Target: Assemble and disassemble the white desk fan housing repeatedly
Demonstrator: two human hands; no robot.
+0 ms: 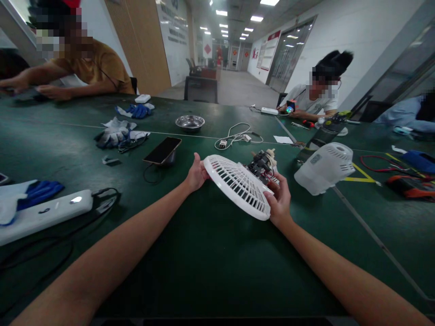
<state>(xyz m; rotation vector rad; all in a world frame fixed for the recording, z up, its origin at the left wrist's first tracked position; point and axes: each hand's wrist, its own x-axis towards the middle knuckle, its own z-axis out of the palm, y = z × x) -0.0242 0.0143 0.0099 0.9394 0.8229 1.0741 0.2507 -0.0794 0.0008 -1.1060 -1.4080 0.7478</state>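
A round white fan grille is held tilted above the green table, its slotted face toward me. Behind it sits a dark motor assembly with cream plastic parts and thin red wires. My left hand supports the grille's left rim, thumb pointing up and fingers partly hidden behind the edge. On the opposite side, my right hand grips the lower right rim, thumb at the front and fingers around the back near the motor. A white plastic housing lies on the table to the right of my right hand.
Left are a phone, gloves and a power strip. Beyond lie a metal bowl and a white cable. An orange-black meter lies right; a clear upright container stands behind the housing. Other people sit across the table.
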